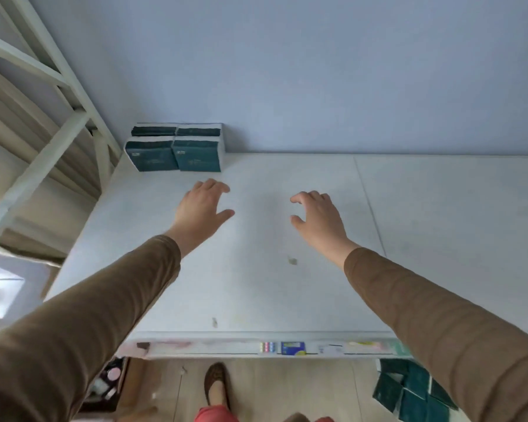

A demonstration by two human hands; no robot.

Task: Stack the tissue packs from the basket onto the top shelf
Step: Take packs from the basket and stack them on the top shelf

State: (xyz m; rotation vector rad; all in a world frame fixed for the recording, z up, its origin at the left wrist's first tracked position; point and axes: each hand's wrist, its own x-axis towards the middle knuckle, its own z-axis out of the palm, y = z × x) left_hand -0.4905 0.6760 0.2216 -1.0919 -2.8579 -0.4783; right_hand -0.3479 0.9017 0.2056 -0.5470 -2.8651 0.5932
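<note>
A flat, matte pale-blue wall [317, 71] fills the upper half of the view, and below it lies the top shelf [287, 284], a broad, smooth white board with a thin seam running down its right part and a few small dull smudges near the front. Its front edge carries a strip of small coloured labels [292, 348]. To the left stands a white metal rack [43, 117] of angled, straight bars.

Both arms reach over the shelf in soft brown knit sleeves [104, 300]. The left hand [203, 208] hovers palm down, fingers loosely spread and slightly bent, thumb out to the side, holding nothing. The right hand [317, 214] is well apart from it, its fingers curved in a loose claw with the thumb set apart, also holding nothing.

The stacked tissue packs [176, 149] sit in the back left corner of the shelf against the wall: rectangular blocks in glossy dark-teal wrap with white sides, two side by side in front and two behind. The left hand is near them but not touching.

Below the shelf, at lower right, more teal tissue packs [409, 394] lie jumbled; the basket itself is not clearly seen. A brown flat shoe [216, 385] stands on pale wood-look flooring.
</note>
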